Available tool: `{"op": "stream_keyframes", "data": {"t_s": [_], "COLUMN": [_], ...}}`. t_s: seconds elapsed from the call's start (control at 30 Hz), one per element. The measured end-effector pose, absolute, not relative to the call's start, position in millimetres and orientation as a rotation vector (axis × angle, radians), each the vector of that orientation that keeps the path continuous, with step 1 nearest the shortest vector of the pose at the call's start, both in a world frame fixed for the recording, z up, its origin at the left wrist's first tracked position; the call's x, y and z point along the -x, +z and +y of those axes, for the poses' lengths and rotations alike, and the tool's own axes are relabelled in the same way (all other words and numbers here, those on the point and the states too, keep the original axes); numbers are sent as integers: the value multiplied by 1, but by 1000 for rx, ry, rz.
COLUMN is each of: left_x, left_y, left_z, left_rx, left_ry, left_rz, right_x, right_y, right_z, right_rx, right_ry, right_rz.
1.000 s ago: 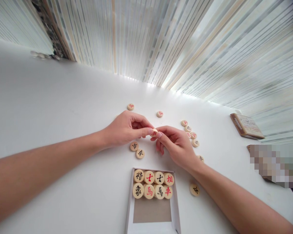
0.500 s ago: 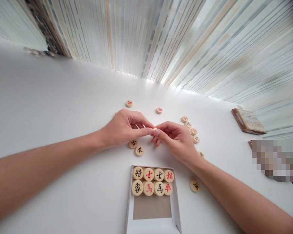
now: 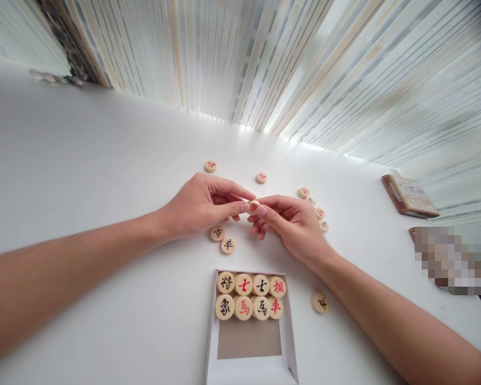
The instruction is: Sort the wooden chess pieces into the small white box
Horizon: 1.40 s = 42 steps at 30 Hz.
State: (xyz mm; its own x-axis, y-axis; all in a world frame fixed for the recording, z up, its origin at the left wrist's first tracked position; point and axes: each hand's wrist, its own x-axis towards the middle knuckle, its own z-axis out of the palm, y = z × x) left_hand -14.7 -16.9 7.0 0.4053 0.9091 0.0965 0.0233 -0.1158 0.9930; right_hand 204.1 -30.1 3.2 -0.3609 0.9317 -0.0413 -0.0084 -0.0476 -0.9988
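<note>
Between my two hands, above the white table, is a round Chinese chess piece (image 3: 253, 207) with a red character facing me. My left hand (image 3: 208, 206) pinches its left edge with thumb and fingers. The fingers of my right hand (image 3: 288, 222) close on its right edge. Just below my left hand lie two pieces with black characters, one black-lettered piece (image 3: 228, 245) touching the other (image 3: 217, 232). Nearer me, a shallow white box (image 3: 211, 331) holds two rows of pieces at its far end, and its brown bottom shows at the near end.
Two red-lettered pieces (image 3: 210, 166) (image 3: 261, 177) lie beyond my hands. Several more form a line (image 3: 303, 192) to the right. A single piece (image 3: 320, 302) rests beside my right forearm. A brown box (image 3: 411, 195) stands far right, and a striped curtain (image 3: 208, 59) hangs behind the table.
The piece in my fingers has been tilted, so its red character now faces me where only its edge showed before. Both hands stay nearly in place.
</note>
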Motion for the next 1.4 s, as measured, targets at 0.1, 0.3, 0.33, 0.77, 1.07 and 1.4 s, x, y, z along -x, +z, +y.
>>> {"op": "stream_keyframes", "data": {"t_s": [0.1,0.3,0.33,0.77,1.07,1.4], "left_x": [15,18,18,19,18,17], "left_y": [8,7,6,10,6,6], "left_z": [-16,-16,-15,-17,-19,-13], "left_rx": [-1458,-1437,-1438,-1543,-1634,-1524], "left_ry": [940,922,916,836,862,919], "left_rz": [874,862,859,758,687,761], "right_x": [-205,-204,-203,-206,-203,-206], "right_y": [2,5,5,4,8,6], "right_z": [-29,-29,-29,-30,-31,-26], "right_rx": [1000,1015,1014,1063,1036,1005], "right_ry": [1563,1587,1590,1635,1617,1699], "right_rz": [-1403,-1367,-1371,-1386,-1425,-1358]}}
